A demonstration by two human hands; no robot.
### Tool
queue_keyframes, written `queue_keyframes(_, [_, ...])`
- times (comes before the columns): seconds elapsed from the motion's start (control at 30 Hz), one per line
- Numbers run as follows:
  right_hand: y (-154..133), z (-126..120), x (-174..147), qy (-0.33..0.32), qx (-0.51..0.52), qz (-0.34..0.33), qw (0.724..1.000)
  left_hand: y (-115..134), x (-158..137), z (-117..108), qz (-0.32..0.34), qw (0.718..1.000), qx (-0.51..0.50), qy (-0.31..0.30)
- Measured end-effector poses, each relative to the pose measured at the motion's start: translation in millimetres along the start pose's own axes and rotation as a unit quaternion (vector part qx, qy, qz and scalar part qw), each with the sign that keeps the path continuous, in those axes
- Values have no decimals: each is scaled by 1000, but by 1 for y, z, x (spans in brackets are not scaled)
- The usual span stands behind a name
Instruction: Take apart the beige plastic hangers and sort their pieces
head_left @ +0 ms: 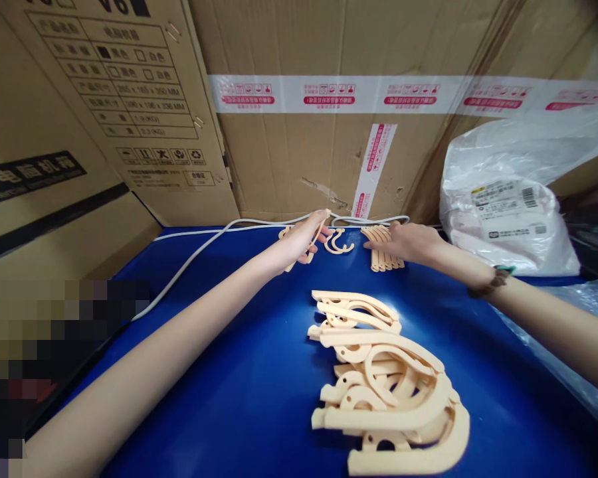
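At the far side of the blue table, my left hand [301, 242] is closed around a slim beige plastic hanger piece [321, 229]; more beige parts [285, 232] show behind and under it. Two small beige hooks [337, 241] lie between my hands. My right hand [403, 241] reaches over a row of curved beige hanger arms [386, 259], thumb and fingers closed on the row's upper part. Nearer to me lies a heap of beige folding hangers [393, 411], with several stacked ones [359, 309] at its far end.
Large cardboard boxes [299, 153] stand along the table's back edge. A grey-white cable [194, 265] runs behind my hands and down the left. On the right sit a white plastic bag [508, 199] and clear plastic wrap [568, 352]. The blue table [219, 405] spreads below.
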State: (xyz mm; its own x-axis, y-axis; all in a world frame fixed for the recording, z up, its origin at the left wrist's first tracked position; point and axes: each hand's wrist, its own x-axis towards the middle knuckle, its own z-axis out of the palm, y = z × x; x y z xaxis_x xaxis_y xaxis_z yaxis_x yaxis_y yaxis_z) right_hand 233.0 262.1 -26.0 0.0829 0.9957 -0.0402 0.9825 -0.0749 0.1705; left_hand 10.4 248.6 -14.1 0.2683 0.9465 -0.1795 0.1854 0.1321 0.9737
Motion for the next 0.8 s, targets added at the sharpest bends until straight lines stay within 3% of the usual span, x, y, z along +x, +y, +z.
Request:
queue_keyframes(0.17, [-2, -1, -7, -10, 1, 12, 1000, -1, 0, -1, 9, 1000, 17, 4])
queue_keyframes(0.3, [-8, -8, -16, 44, -16, 21, 999, -4, -1, 0, 28, 999, 36, -11])
queue_keyframes(0.4, [-18, -15, -26, 105, 59, -62, 991, -3, -4, 4, 40, 999, 35, -12])
queue_keyframes(0.47, [-26, -17, -32, 92, 204, -165, 960, -2, -6, 8, 53, 998, 31, -17])
queue_keyframes(0.53, [-31, -19, -35, 45, 366, -227, 901, 1, -9, 11, 67, 997, 30, -29])
queue_keyframes(0.63, [-30, -23, -34, 10, 520, -218, 826, 6, -11, 10, 91, 994, 42, -36])
queue_keyframes(0.73, [-18, -31, -34, 22, 556, -200, 806, 12, -10, 3, 124, 990, 62, -24])
queue_keyframes(0.8, [-8, -35, -34, 62, 521, -210, 825, 14, -10, -1, 145, 986, 78, -23])
